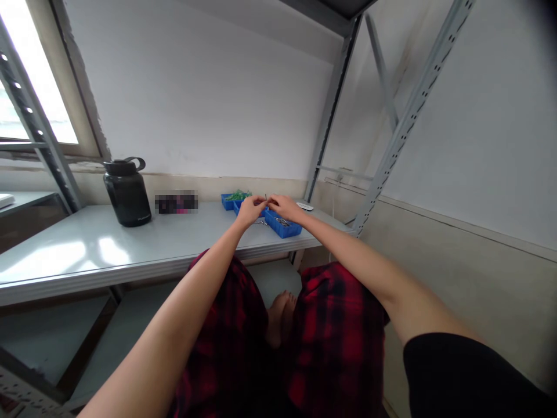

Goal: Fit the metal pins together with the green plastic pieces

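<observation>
My left hand (250, 211) and my right hand (282, 205) meet fingertip to fingertip over the blue bins, both closed in a pinch. A thin dark piece (266, 197) sticks up between their fingertips; it is too small to name. Under my right hand stands a blue bin (285, 231) with several metal parts (282, 221) in it. Another blue bin (237, 208) is partly hidden behind my left hand. Farther back, a third blue bin (227, 203) holds green pieces (239, 195). A slim metal tool (261, 222) lies on the table below my hands.
A dark bottle (127, 194) with a loop lid stands at the left of the grey table (183, 238). A pixelated patch lies right of it. Behind my right hand is a flat white object (305, 206). Metal shelf posts (333, 104) rise at the sides; my knees are below the front edge.
</observation>
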`<state>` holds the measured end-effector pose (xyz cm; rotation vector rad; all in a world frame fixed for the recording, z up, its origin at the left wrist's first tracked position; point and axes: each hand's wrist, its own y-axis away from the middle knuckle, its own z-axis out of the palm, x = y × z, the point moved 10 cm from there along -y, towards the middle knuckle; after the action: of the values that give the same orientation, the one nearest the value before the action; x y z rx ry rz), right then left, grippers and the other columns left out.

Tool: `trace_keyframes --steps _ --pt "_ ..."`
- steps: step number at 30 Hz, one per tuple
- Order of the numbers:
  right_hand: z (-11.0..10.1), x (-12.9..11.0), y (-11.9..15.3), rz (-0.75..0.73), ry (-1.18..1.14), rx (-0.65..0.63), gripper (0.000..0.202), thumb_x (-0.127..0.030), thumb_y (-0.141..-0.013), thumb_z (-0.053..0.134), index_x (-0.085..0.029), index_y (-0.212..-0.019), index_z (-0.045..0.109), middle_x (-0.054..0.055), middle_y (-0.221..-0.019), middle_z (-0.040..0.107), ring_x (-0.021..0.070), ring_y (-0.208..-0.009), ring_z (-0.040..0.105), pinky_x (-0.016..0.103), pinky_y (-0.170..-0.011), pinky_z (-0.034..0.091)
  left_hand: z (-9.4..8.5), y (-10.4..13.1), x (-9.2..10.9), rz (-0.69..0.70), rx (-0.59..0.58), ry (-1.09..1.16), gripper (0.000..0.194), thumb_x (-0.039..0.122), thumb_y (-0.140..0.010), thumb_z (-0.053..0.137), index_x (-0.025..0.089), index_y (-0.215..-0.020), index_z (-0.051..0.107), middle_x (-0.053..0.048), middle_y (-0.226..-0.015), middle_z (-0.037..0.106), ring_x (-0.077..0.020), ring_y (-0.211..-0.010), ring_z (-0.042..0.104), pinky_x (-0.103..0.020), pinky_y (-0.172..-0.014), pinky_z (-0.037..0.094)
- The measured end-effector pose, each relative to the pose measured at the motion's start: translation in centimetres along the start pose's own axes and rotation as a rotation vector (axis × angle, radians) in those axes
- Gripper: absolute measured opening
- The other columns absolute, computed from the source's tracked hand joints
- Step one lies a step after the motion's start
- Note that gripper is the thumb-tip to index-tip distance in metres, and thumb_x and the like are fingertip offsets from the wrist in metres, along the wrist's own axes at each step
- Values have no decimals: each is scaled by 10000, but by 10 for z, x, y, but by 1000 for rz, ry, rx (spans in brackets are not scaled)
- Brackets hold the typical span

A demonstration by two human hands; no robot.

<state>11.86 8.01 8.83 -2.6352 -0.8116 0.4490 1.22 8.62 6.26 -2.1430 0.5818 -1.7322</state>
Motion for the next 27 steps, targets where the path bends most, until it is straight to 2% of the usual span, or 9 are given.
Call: trace_keyframes --steps 3,5,10,13,18,27 --pt "-2 2 0 18 -70 17 213 -247 -954 488 -145 -999 670 69 -949 721 171 -835 616 255 -749 422 -4 0 -2 -33 29 23 127 241 -807 659 134 -870 683 -90 -868 729 -201 -795 674 -274 -622 555" --pt "-6 4 1 33 -102 49 233 -233 -938 516 -147 -1105 655 74 -982 728 174 -863 633 257 -770 437 -10 0 -5 -54 66 5 104 207 -786 644 139 -859 671 -79 -826 721 -194 -755 671 -284 -630 552" --pt "-13 1 3 -35 -30 101 432 -210 -941 517 -154 -1369 533 109 -1133 710 190 -964 646 284 -849 449 -16 -1 -1 16 104 -245 28 185 -746 646 167 -767 643 -51 -742 694 -198 -752 655 -321 -744 528" --pt "-8 -5 4 -88 128 50 364 -219 -964 494 -161 -1308 600 126 -1185 692 211 -1033 630 289 -863 436 -10 -1 2 65 64 -327 12 169 -749 651 177 -741 649 -59 -787 709 -207 -798 653 -322 -784 511" --pt "0 -2 5 -65 283 -40 276 -235 -993 453 -166 -1084 704 114 -1071 721 213 -932 643 271 -773 421 -5 -2 1 70 6 -302 44 189 -795 675 183 -755 694 -74 -816 733 -222 -825 667 -319 -799 511" --pt "7 14 6 -18 296 -144 274 -231 -996 458 -165 -1103 702 103 -1058 736 196 -877 655 251 -728 424 -6 -2 3 76 -12 -316 98 175 -834 657 169 -827 755 -87 -913 761 -238 -922 680 -332 -873 509"
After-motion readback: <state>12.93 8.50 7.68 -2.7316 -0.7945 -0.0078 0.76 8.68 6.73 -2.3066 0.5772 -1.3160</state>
